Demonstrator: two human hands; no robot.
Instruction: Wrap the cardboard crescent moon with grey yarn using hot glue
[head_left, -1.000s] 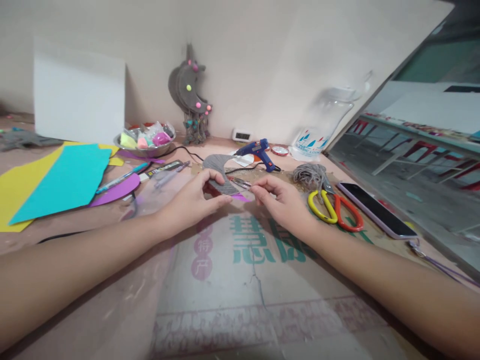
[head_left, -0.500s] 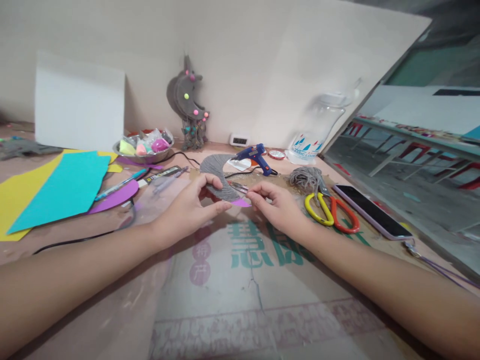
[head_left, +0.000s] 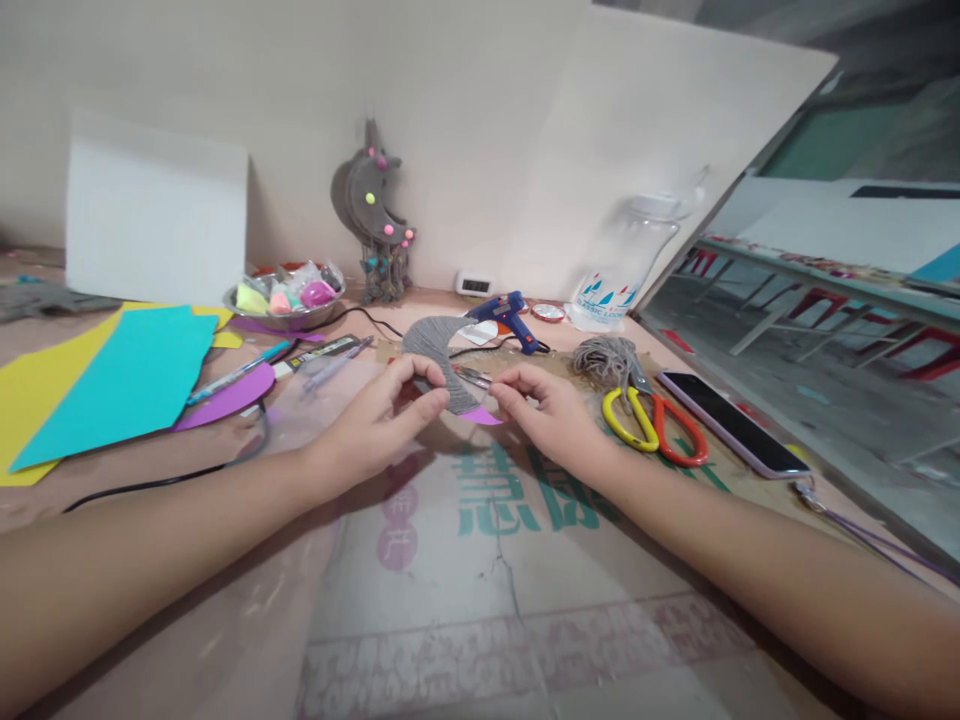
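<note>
My left hand (head_left: pixel 386 408) held the gray yarn-wrapped crescent (head_left: pixel 427 342) between thumb and fingers above the cardboard (head_left: pixel 600 570), its purple tip (head_left: pixel 480 416) uncovered. My right hand (head_left: pixel 551 412) was pinched narrow near that tip; whether around anything, I could not tell.

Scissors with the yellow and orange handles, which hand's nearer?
Right. The right hand is left of the scissors; the left hand is farther left, holding the grey crescent.

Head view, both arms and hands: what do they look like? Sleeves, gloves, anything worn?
Left hand and right hand are ungloved, with no rings visible. Left forearm and right forearm are bare: no sleeve, watch, bracelet or cable shows. Fingernail detail is too small to tell.
</note>
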